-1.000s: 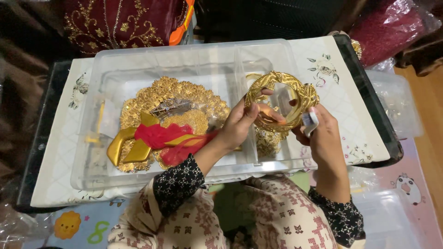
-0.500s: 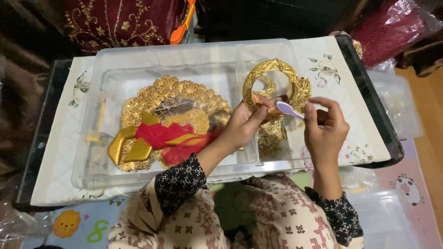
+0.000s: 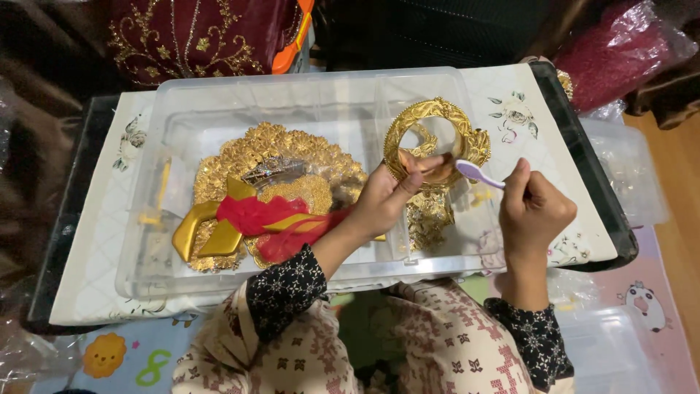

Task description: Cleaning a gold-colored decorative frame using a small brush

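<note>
At the left of the frame I see a clear plastic bin sitting on a white floral cloth over a dark tray. In the bin's left compartment lies a round gold lace ornament with a red and gold ribbon draped across its lower part. Moving toward the centre, my left hand reaches up from the lower middle of the frame and closes its thumb and fingers on the lower rim of a gold ring-shaped ornament, pinching it firmly. That ornament stands tilted over the bin's right compartment, in the upper centre-right of the picture, its open face turned toward me and its plane running roughly side to side. Below it, in the same compartment, rests a smaller gold piece. Further right, my right hand is curled into a fist around the handle of a small lilac brush. The brush's long axis lies nearly level, dropping slightly to the right, and its head points left, touching or just beside the ring's lower right edge; I cannot tell which. At the far right lies a second clear container.
</note>
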